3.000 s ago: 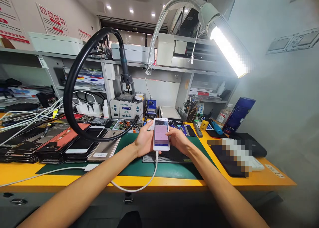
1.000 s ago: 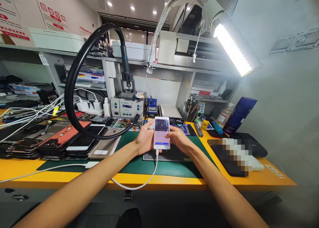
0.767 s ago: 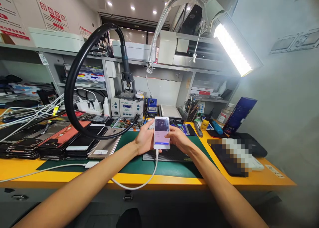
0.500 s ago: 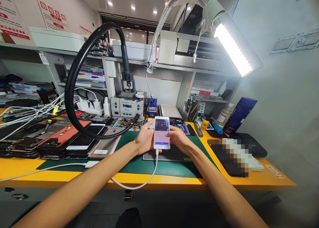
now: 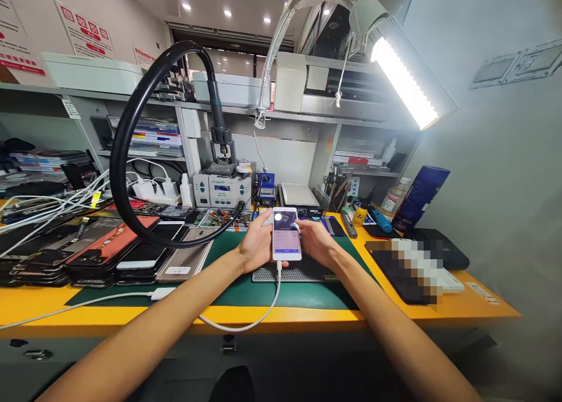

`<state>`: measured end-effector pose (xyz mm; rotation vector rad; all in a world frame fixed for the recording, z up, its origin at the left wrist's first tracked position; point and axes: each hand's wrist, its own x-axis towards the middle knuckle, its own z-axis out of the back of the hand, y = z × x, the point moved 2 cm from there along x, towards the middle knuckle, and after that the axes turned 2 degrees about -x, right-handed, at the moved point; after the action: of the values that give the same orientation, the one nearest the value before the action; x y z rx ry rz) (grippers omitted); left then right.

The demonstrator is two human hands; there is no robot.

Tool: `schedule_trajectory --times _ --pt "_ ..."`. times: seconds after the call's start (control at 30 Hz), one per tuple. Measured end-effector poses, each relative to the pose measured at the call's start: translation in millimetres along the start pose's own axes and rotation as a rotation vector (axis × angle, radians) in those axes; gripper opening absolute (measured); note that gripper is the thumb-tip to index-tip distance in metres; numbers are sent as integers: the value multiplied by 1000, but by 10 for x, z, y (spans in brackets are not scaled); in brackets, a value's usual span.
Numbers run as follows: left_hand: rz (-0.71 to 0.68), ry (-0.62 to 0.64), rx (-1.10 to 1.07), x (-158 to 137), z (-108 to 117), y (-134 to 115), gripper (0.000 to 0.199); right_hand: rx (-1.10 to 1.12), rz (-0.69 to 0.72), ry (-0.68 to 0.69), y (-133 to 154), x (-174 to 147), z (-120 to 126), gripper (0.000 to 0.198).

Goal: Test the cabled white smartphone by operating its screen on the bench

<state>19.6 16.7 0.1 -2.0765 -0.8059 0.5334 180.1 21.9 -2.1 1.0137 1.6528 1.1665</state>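
A white smartphone (image 5: 287, 234) with its screen lit is held upright over the bench, facing me. My left hand (image 5: 259, 244) wraps around its left side, with fingers behind it. My right hand (image 5: 317, 241) is at the phone's right edge, thumb near the upper part of the screen; its other fingers are mostly hidden. A white charging cable (image 5: 278, 285) is plugged into the bottom of the phone and loops down past the bench's front edge. Below the hands, a black perforated plate (image 5: 266, 274) lies on the green mat (image 5: 298, 298).
Stacks of phones and phone parts (image 5: 112, 244) cover the left side. Behind stands a grey rework station (image 5: 223, 188) with a thick black hose (image 5: 117, 150). A lit lamp (image 5: 404, 80) hangs at upper right. A dark tablet-like slab (image 5: 401, 285) lies to the right.
My right thumb has moved off the middle of the screen toward the phone's upper right edge. The screen's picture has changed slightly. The whole view has shifted a little.
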Motion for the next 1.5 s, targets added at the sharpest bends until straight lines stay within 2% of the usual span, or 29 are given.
schedule_trajectory --times 0.13,0.3,0.5,0.7,0.93,1.1,1.2,1.4,1.5 --pt "8 -79 -3 -9 6 -35 70 18 -11 -16 40 5 37 26" --pt "94 -184 55 3 63 -57 67 24 -94 -46 44 13 53 29" --pt "168 -259 269 -6 127 -111 62 49 -156 -24 32 32 89 29" --pt "168 -223 329 -11 180 -165 56 85 -122 -31 17 67 144 32" --pt "185 -64 201 29 132 -106 42 192 -39 -69 58 68 250 33" --pt "128 -42 263 104 49 -61 72 226 65 -54 111 50 331 38" --pt "87 -28 287 221 9 -118 82 256 140 -49 156 50 390 40" --pt "61 -5 289 544 -149 -311 84 351 223 -66 294 44 504 37" --pt "64 9 365 617 -258 -291 74 460 204 -139 312 45 474 33"
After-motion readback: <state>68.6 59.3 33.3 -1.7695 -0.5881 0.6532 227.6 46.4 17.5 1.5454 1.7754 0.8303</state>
